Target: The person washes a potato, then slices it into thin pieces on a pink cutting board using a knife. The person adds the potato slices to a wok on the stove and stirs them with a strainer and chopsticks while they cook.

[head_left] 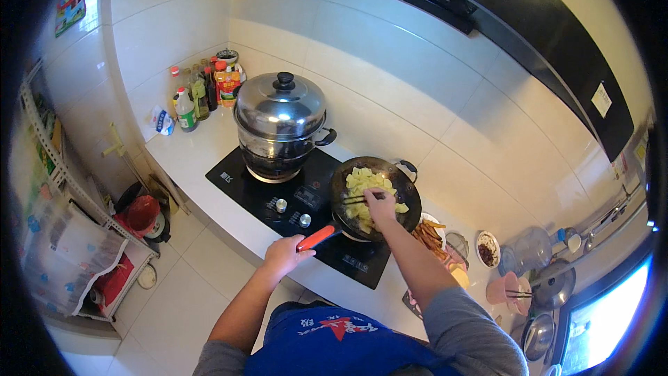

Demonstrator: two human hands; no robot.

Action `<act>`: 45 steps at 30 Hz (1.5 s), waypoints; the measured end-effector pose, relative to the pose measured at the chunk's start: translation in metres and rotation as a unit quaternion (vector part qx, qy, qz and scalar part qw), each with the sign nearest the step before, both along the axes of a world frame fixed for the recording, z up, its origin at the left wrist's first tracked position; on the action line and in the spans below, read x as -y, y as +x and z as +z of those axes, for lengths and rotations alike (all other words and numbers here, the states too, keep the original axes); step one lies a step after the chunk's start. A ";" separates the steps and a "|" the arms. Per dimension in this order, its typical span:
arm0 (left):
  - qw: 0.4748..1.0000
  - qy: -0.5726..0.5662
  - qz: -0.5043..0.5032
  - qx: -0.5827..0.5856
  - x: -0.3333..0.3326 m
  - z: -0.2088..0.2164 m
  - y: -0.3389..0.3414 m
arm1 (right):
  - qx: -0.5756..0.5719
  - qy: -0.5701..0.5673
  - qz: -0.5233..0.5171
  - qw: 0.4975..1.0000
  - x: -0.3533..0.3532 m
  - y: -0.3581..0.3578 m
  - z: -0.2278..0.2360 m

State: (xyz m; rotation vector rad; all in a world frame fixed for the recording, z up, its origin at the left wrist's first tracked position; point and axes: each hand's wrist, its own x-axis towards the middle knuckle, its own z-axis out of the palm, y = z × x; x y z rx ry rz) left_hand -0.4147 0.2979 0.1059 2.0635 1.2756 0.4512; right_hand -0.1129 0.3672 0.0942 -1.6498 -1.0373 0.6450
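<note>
My left hand is closed round the red handle of a dark wok, which sits on the right burner of a black gas stove. Pale green-yellow vegetable pieces lie in the wok. Over them, my right hand grips a pair of dark chopsticks, whose tips reach into the pieces at the wok's left side. On the left burner stands a tall steel steamer pot with its lid on.
Several sauce bottles stand in the back left corner. Right of the wok are a plate of brown strips, a bowl and a pink cup. A dark range hood hangs above. Shelving stands at left.
</note>
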 end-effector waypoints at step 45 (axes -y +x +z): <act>1.000 0.001 -0.008 -0.013 -0.002 0.005 -0.006 | -0.026 0.037 -0.043 0.998 0.058 0.080 0.081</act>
